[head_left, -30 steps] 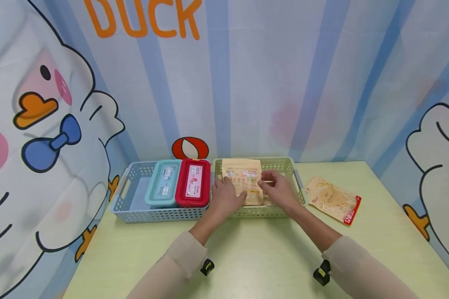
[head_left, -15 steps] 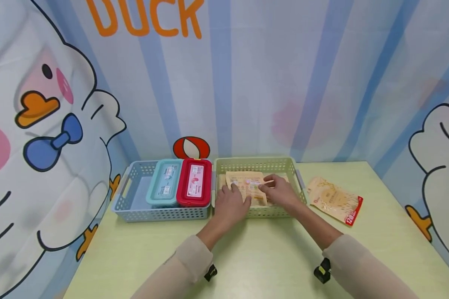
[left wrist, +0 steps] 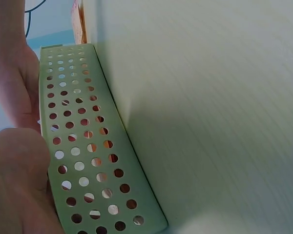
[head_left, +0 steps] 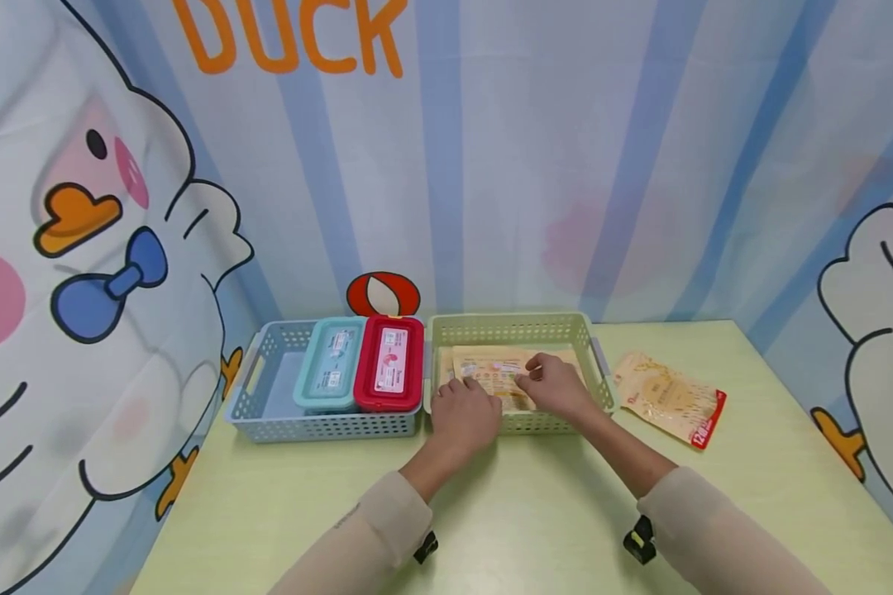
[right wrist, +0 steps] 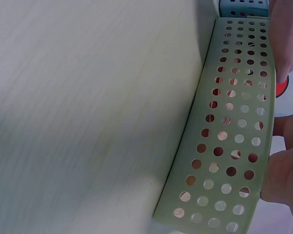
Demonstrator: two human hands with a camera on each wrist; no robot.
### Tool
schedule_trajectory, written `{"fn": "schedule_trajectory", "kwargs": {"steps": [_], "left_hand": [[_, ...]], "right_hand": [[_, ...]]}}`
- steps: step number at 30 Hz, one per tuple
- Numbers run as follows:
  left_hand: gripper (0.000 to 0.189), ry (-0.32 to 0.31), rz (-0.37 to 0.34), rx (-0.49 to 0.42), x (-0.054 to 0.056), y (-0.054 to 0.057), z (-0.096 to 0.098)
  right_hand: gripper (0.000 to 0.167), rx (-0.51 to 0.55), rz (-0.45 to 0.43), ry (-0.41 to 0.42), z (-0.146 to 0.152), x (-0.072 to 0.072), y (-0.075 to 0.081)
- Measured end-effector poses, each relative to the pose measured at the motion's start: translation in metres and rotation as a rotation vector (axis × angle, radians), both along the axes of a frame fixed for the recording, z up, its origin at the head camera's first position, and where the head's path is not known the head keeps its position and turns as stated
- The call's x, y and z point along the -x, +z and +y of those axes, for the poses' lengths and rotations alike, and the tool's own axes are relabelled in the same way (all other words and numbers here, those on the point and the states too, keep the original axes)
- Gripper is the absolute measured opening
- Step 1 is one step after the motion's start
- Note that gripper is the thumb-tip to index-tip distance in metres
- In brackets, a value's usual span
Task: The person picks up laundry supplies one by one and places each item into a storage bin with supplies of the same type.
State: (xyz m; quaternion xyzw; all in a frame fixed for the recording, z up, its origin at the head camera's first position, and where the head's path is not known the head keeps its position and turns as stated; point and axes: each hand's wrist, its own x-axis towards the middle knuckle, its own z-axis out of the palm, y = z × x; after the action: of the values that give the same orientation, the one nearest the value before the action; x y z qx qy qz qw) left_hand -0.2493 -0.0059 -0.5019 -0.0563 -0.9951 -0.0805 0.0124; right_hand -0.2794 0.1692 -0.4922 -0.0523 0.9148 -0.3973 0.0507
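Observation:
A beige printed pouch (head_left: 497, 369) lies nearly flat in the green perforated basket (head_left: 519, 423), on top of other beige packets (head_left: 565, 355). My left hand (head_left: 467, 413) reaches over the basket's front wall, its fingers resting on the pouch's lower left part. Near the pouch's right side is my right hand (head_left: 556, 387), thumb and forefinger apart and loosely bent. Its other fingers are partly hidden. In both wrist views the green wall hides the fingertips and the pouch.
A blue basket (head_left: 320, 427) adjoins on the left, holding a teal-lidded box (head_left: 332, 364) and a red-lidded box (head_left: 390, 364). Another beige pouch (head_left: 666, 397) with a red corner lies on the table (head_left: 536, 512) to the right. A printed curtain (head_left: 513, 165) hangs behind.
The beige pouch has tipped down from a raised position to lie nearly flat in the green basket. My left hand has shifted slightly right and toward me; the right hand has barely moved.

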Motion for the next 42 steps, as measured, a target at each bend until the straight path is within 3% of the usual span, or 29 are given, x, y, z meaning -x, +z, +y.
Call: {"fn": "schedule_trajectory", "kwargs": {"steps": [7, 28, 38, 42], "left_hand": [[0.065, 0.000, -0.018, 0.056, -0.0002, -0.0001, 0.0017], [0.064, -0.008, -0.002, 0.065, -0.0006, -0.0024, 0.0038], [0.061, -0.006, 0.045, 0.097, -0.0002, -0.0017, 0.0044], [0.058, -0.005, 0.027, 0.081, -0.0013, 0.0010, 0.0020]], "right_hand": [[0.044, -0.042, 0.031, 0.005, -0.0044, -0.0020, 0.0009], [0.043, -0.073, 0.086, 0.022, -0.0038, -0.0051, 0.0013], [0.042, 0.034, 0.095, 0.009, 0.0011, -0.0061, 0.0016], [0.037, 0.101, 0.095, 0.020, 0.0014, -0.0050, 0.0013]]}}
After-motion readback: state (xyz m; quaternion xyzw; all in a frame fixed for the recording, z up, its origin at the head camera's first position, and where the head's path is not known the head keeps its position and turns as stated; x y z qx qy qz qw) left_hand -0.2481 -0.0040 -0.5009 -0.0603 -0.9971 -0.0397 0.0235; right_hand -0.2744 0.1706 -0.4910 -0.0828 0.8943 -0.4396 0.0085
